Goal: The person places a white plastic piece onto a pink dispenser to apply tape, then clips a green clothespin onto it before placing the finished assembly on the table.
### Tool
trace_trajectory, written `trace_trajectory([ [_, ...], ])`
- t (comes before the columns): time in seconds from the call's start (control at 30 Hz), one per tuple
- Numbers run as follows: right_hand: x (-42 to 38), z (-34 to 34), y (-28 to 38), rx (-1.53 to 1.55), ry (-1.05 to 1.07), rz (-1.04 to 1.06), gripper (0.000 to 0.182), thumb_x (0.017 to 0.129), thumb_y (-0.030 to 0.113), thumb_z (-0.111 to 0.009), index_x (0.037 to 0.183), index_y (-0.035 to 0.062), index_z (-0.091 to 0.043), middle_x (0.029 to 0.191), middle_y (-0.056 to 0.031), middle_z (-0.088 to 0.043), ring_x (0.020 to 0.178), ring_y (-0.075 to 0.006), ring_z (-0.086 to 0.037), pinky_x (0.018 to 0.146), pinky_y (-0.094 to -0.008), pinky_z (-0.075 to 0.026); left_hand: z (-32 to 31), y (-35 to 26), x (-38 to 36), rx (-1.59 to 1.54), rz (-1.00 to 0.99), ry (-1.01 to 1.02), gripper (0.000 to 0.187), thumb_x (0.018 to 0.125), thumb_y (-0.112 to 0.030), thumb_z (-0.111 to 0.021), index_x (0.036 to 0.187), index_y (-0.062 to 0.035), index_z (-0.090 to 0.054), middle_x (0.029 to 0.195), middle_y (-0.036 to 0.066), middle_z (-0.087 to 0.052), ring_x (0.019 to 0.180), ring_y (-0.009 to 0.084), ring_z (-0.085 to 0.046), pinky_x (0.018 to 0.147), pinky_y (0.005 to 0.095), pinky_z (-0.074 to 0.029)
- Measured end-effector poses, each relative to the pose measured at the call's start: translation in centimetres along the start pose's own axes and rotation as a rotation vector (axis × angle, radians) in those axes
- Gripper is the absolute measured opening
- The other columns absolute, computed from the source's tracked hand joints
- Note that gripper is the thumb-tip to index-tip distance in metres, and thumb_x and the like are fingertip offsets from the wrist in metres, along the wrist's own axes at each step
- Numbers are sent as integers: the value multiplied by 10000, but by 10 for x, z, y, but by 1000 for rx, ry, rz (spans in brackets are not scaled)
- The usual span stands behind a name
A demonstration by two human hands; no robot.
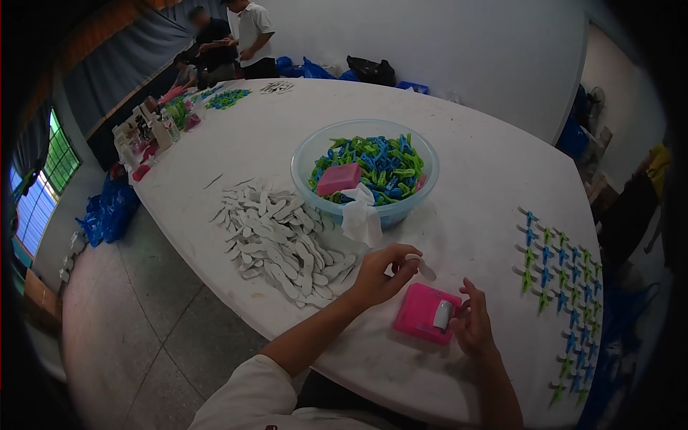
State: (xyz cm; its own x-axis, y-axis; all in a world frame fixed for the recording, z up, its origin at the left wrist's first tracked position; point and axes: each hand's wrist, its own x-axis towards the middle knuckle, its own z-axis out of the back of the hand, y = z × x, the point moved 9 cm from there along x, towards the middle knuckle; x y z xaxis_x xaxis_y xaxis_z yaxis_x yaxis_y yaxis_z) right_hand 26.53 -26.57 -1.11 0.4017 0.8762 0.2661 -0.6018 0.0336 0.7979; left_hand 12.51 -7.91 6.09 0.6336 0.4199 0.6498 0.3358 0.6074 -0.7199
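Note:
My left hand (385, 276) pinches a small pale grey, insole-shaped flat piece (427, 270) between thumb and fingertips. Just below it on the white table (473, 193) lies a bright pink block (412, 309) with a silvery-grey curved part (442, 314) on top. My right hand (474, 320) is at the block's right edge, fingers apart and partly curled, thumb close to the grey part. Left of my left hand spreads a heap of similar grey flat pieces (276, 236).
A clear basin (301, 183) holds blue and green clothes pegs (380, 161), a pink block (340, 178) and a white cloth (362, 218). Rows of pegs with grey pieces (562, 269) lie at right. People (254, 36) stand at the far end near bottles (170, 125).

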Motion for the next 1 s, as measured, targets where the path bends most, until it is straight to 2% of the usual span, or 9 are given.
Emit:
trace_trajectory([
  [0.03,0,1,1,1,0,-1,848,829,313,-664,1519,-15,-298,1295,-213,-469,995,-261,-558,857,-367,-503,0,0,0,1,-4,-3,176,929,-43,-644,1104,-32,-621,794,77,-732,670,123,-679,627,257,-511],
  [0.1,0,-2,2,-52,63,21,1002,773,470,-777,1512,-14,-305,1336,-230,-464,1137,-336,-538,949,-419,-480,1,-1,1,3,-8,-7,176,930,-42,-644,1104,-31,-622,791,77,-731,669,124,-680,626,257,-511],
  [0.13,0,1,3,-51,64,21,1002,773,470,-777,1512,-14,-305,1336,-230,-464,1137,-336,-538,949,-419,-480,1,-1,1,4,-9,-6,178,929,-42,-646,1105,-30,-622,790,76,-730,673,124,-681,627,257,-512],
  [0.2,-2,-5,10,-203,174,72,1196,627,576,-876,1504,-12,-315,1367,-226,-453,1227,-381,-484,1023,-459,-438,1,-1,1,4,-10,-5,179,928,-42,-648,1105,-29,-622,788,75,-730,676,124,-683,627,257,-512],
  [0.23,-2,-3,12,-203,174,73,1196,627,576,-876,1504,-12,-315,1367,-226,-453,1227,-381,-484,1023,-459,-438,1,-1,1,1,-8,-4,178,927,-45,-652,1102,-29,-626,789,73,-729,671,121,-679,624,256,-509],
  [0.3,-4,-6,26,-306,209,208,1286,519,575,-928,1501,5,-324,1391,-214,-445,1235,-387,-468,1053,-472,-416,1,-1,1,0,-6,-5,176,925,-48,-656,1098,-29,-630,791,70,-729,666,118,-674,621,255,-507],
  [0.6,-4,-11,22,-331,171,147,1107,529,336,-933,1469,80,-408,1381,-202,-454,1239,-391,-463,1040,-470,-447,-1,-2,1,9,-17,4,172,922,-54,-663,1093,-33,-645,797,63,-731,644,105,-654,608,247,-497],
  [1.0,-4,-10,19,-300,137,163,1090,529,328,-938,1459,81,-427,1365,-199,-472,1245,-373,-464,1032,-458,-462,-3,-3,1,3,-37,6,168,917,-45,-666,1084,-40,-648,796,68,-728,649,110,-671,594,252,-494],
])
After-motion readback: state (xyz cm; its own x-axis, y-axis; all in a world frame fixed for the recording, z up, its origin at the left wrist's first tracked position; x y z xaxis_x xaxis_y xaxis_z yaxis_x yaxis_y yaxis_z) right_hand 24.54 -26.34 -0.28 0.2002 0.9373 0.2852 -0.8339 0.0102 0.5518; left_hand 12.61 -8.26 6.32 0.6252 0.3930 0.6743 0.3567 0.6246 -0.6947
